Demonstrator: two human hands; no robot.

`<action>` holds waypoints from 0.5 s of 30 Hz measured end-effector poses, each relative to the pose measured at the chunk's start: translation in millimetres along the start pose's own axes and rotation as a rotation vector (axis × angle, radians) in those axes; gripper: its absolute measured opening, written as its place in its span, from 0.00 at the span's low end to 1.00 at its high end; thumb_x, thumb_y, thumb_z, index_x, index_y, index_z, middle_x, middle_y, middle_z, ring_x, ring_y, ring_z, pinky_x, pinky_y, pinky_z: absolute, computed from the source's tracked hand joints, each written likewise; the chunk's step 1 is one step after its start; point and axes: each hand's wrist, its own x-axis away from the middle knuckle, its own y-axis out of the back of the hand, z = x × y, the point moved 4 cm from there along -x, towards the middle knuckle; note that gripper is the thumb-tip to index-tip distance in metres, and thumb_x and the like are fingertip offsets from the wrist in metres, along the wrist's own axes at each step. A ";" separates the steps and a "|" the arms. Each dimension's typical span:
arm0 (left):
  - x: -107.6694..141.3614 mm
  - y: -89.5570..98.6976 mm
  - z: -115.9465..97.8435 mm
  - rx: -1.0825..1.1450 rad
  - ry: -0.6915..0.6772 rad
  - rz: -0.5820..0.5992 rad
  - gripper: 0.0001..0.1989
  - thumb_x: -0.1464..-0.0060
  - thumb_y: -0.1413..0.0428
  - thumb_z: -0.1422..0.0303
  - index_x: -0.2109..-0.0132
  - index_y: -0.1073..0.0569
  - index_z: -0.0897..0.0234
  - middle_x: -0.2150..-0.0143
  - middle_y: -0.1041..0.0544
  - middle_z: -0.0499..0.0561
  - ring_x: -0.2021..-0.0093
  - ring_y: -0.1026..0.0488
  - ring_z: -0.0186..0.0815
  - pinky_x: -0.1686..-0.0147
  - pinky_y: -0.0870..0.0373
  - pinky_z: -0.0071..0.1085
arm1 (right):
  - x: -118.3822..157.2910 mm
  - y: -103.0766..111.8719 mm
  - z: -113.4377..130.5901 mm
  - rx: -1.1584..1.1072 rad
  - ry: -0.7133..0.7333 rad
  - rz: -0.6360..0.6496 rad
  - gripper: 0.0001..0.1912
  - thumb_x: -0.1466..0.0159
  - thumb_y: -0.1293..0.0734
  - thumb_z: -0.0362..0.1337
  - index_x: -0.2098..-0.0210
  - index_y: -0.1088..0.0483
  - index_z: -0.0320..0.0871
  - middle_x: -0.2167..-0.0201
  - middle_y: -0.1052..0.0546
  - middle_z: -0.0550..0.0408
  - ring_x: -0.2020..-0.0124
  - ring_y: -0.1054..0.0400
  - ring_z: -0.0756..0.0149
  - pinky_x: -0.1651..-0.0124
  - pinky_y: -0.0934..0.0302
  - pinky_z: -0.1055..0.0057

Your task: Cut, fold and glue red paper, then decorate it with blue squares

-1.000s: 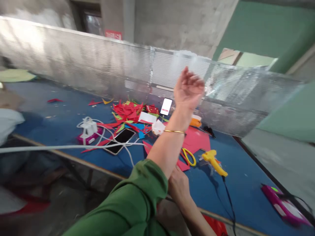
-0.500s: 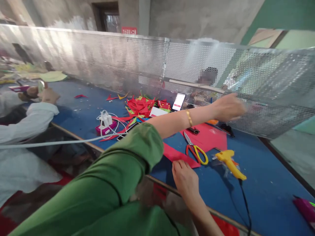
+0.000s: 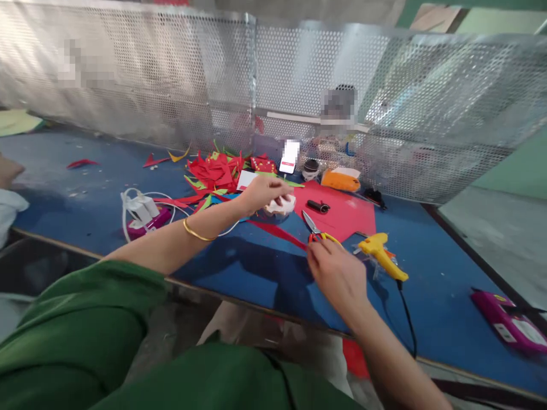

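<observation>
Left hand (image 3: 265, 192) is hovering over a white item (image 3: 282, 207), inward of the near edge of the worktop (image 3: 440, 319); its fingers are hanging half bent, and whether they are pinching anything cannot be told. A red strip (image 3: 280, 230) is slanting toward the near edge, looking thin: probably light, limp, easily creased, best taken flat by an end. Scissors (image 3: 311, 222) are lying by its right end, seeming stiff, best held by the handles. Right hand (image 3: 339, 273) is covering both there, fingers bending, their grip not showing.

Scissor handles (image 3: 330, 237) red, yellow; sheet (image 3: 352, 215) red; table (image 3: 440, 285) blue.
</observation>
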 end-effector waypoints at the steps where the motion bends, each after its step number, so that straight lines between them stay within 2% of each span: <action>1: -12.7 2.2 -1.4 0.052 0.023 -0.045 0.12 0.42 0.44 0.64 0.70 0.20 0.63 0.70 0.19 0.55 0.76 0.28 0.31 0.77 0.39 0.28 | -8.2 3.3 -6.3 -0.003 -0.021 0.012 0.13 0.30 0.38 0.35 0.68 0.25 0.44 0.70 0.23 0.53 0.68 0.32 0.64 0.66 0.49 0.68; 2: -26.7 4.1 -4.4 0.137 0.054 -0.103 0.12 0.40 0.45 0.64 0.68 0.21 0.63 0.68 0.19 0.54 0.75 0.28 0.30 0.76 0.39 0.27 | -15.5 5.2 -12.2 0.000 -0.044 0.022 0.13 0.31 0.38 0.35 0.70 0.25 0.44 0.71 0.23 0.53 0.68 0.32 0.64 0.67 0.49 0.68; 4: -50.4 6.0 -10.7 0.647 0.186 -0.320 0.13 0.39 0.45 0.64 0.69 0.23 0.65 0.70 0.22 0.53 0.74 0.29 0.29 0.75 0.39 0.26 | -26.3 5.5 -20.8 0.009 -0.072 0.011 0.13 0.32 0.37 0.35 0.70 0.25 0.43 0.73 0.23 0.53 0.68 0.32 0.64 0.68 0.49 0.68; 5: -57.8 3.2 -17.4 0.840 0.207 -0.386 0.13 0.37 0.46 0.64 0.68 0.24 0.65 0.72 0.24 0.51 0.74 0.30 0.29 0.74 0.40 0.26 | -29.3 4.5 -23.8 0.011 -0.087 -0.012 0.13 0.33 0.37 0.35 0.71 0.24 0.43 0.73 0.22 0.52 0.69 0.31 0.63 0.68 0.49 0.69; 6: -60.5 -0.9 -25.7 0.962 0.197 -0.435 0.12 0.37 0.46 0.65 0.68 0.26 0.66 0.74 0.27 0.49 0.75 0.32 0.29 0.74 0.40 0.26 | -30.7 2.7 -26.1 0.010 -0.105 -0.040 0.13 0.33 0.37 0.35 0.70 0.24 0.42 0.73 0.22 0.52 0.69 0.31 0.63 0.68 0.50 0.69; 8: -49.7 -11.0 -42.9 0.996 0.100 -0.476 0.12 0.35 0.48 0.67 0.67 0.27 0.66 0.76 0.30 0.47 0.75 0.34 0.27 0.73 0.42 0.25 | -29.9 -2.2 -29.4 0.013 -0.152 -0.094 0.13 0.33 0.37 0.36 0.69 0.23 0.42 0.72 0.21 0.52 0.72 0.32 0.65 0.70 0.51 0.70; 10: -18.8 -24.1 -51.2 0.927 0.033 -0.446 0.12 0.38 0.44 0.68 0.72 0.29 0.65 0.77 0.32 0.45 0.77 0.38 0.26 0.72 0.42 0.26 | -26.8 -6.3 -32.0 0.014 -0.194 -0.139 0.12 0.33 0.37 0.37 0.67 0.23 0.42 0.71 0.20 0.54 0.77 0.34 0.67 0.72 0.53 0.70; 12: 21.2 -36.9 -57.2 0.631 -0.153 -0.242 0.17 0.41 0.41 0.65 0.77 0.32 0.63 0.79 0.34 0.44 0.76 0.39 0.27 0.71 0.41 0.27 | -24.8 -6.8 -34.0 0.013 -0.199 -0.182 0.12 0.32 0.37 0.38 0.66 0.23 0.42 0.72 0.20 0.55 0.78 0.36 0.68 0.74 0.53 0.71; 13: 41.2 -41.2 -53.6 0.519 -0.168 -0.171 0.21 0.42 0.40 0.62 0.80 0.33 0.62 0.82 0.35 0.44 0.78 0.39 0.27 0.72 0.42 0.28 | -25.1 -5.0 -34.8 0.023 -0.189 -0.208 0.13 0.31 0.37 0.38 0.66 0.23 0.42 0.71 0.20 0.54 0.78 0.35 0.68 0.73 0.52 0.71; 15: 71.0 -45.9 -36.5 0.388 -0.028 -0.039 0.29 0.41 0.43 0.53 0.85 0.34 0.62 0.87 0.39 0.45 0.83 0.42 0.27 0.77 0.44 0.29 | -28.5 1.1 -35.4 0.076 -0.154 -0.270 0.13 0.31 0.37 0.39 0.65 0.22 0.43 0.70 0.19 0.53 0.76 0.34 0.68 0.71 0.49 0.70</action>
